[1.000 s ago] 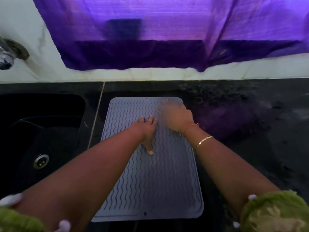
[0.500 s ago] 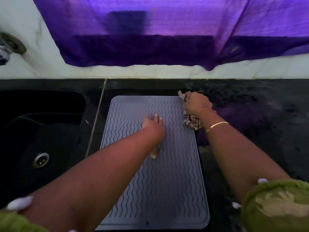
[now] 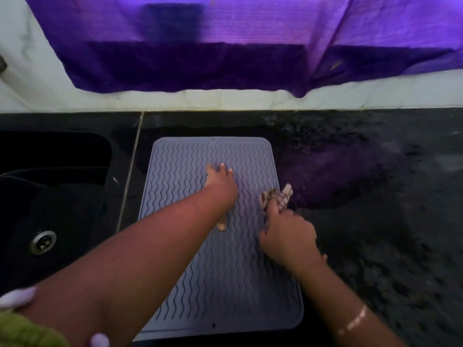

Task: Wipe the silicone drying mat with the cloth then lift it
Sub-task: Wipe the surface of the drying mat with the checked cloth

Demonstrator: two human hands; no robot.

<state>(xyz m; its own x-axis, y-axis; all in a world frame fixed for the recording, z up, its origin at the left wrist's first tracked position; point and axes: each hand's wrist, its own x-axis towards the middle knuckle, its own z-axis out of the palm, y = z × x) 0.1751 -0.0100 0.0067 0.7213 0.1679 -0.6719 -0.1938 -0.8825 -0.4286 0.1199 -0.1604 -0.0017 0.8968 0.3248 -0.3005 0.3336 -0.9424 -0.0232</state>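
Mid-wipe; lift pending.
Left hand (image 3: 221, 186) presses open-fingered on grey wavy-ribbed silicone mat (image 3: 238, 284); right hand (image 3: 288, 236) clutches brown-patterned cloth (image 3: 278, 196) at mat's right edge.

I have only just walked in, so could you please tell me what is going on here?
A person is wiping a grey wavy-ribbed silicone drying mat that lies flat on the black speckled counter. Their left hand presses flat on the mat while the right hand grips a bunched brown-and-white patterned cloth at the mat's right edge. The mat is not yet lifted.
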